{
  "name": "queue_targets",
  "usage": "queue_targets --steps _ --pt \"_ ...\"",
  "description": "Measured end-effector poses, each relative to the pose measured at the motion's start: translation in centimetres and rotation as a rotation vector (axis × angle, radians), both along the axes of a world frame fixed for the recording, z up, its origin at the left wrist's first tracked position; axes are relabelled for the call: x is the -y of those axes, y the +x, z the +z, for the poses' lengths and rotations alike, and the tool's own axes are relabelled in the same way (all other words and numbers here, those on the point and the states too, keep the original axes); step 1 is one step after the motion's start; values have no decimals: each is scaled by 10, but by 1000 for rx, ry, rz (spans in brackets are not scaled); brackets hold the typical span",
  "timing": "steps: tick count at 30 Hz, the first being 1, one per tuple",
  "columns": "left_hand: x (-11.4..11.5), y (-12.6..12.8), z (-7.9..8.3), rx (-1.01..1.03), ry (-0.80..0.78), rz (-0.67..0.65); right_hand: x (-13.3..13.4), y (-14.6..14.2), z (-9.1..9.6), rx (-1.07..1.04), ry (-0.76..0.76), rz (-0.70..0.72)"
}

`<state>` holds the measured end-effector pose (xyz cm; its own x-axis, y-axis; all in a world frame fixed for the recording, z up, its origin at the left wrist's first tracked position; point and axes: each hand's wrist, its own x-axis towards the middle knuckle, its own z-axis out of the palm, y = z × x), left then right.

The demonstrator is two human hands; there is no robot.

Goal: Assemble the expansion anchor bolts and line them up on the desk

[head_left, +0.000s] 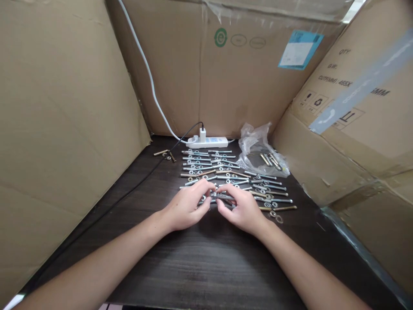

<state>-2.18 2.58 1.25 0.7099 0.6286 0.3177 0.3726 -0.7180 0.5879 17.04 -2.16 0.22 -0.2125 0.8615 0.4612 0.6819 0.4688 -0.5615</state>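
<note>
My left hand [190, 204] and my right hand [240, 206] meet over the near side of the laid-out hardware. Both are closed in a pinch, fingertips almost touching, around a silver metal bolt [214, 196]. Its left end sits by my left thumb and forefinger, while my right fingers grip it further along; they cover much of it. Beyond and beside the hands lie rows of bolts [231, 178] and metal sleeves, silver and some brass-coloured. Nuts and washers [273, 214] lie among them, several to the right of my right hand.
A white power strip [214, 142] with a plug stands at the back. Its black cable [138, 185] crosses the dark table [206, 267] on the left. A clear plastic bag [254, 142] holds more metal pieces. Loose hardware [166, 154] lies back left. Cardboard boxes [171, 77] wall three sides.
</note>
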Motion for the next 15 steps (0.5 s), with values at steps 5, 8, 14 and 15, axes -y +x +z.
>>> queue_targets --steps 5,8,14,15 --pt "0 1 -1 -14 9 -38 0 1 0 -9 -6 -6" --pt "0 1 -1 -35 -22 -26 0 0 0 -16 -1 8" --pt "-2 2 2 -143 -34 37 0 -2 -2 20 -3 0" --pt "-2 2 2 -152 -26 45 0 -1 -2 19 -2 -6"
